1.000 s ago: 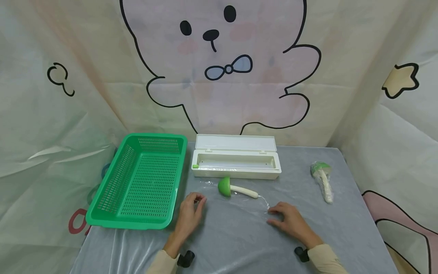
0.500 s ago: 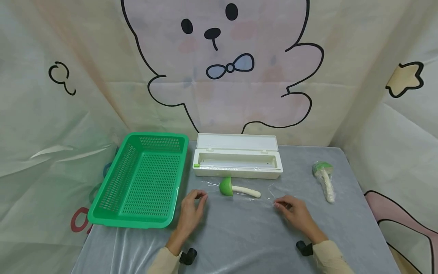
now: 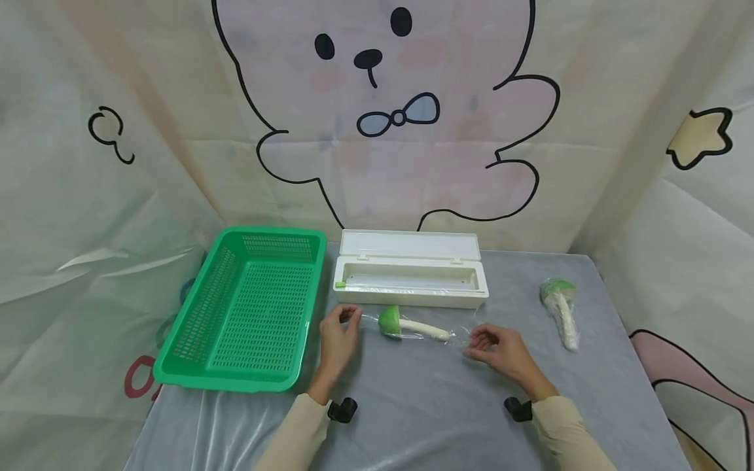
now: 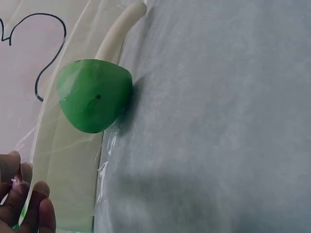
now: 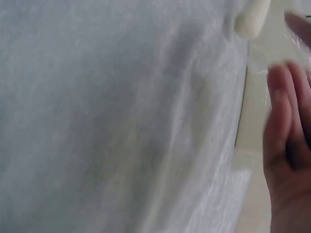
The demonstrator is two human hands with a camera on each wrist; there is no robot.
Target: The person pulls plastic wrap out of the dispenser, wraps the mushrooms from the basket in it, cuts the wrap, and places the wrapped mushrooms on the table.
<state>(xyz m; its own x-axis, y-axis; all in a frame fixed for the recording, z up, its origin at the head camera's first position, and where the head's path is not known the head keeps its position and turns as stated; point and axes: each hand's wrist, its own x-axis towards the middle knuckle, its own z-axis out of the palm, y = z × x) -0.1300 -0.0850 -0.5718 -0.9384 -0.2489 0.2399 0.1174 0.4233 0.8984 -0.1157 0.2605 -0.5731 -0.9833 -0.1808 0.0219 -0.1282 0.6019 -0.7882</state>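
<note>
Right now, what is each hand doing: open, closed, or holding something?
Left hand: pinches the cling film at its left edge.
Right hand: pinches the film's right edge.

Head view down onto table (image 3: 412, 405), wrist views close over it, sharing the green-capped mushroom (image 3: 406, 324).

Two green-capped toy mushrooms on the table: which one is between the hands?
The mushroom just in front of the white box, lying between left hand and right hand. The other mushroom lies alone near the table's right edge.
</note>
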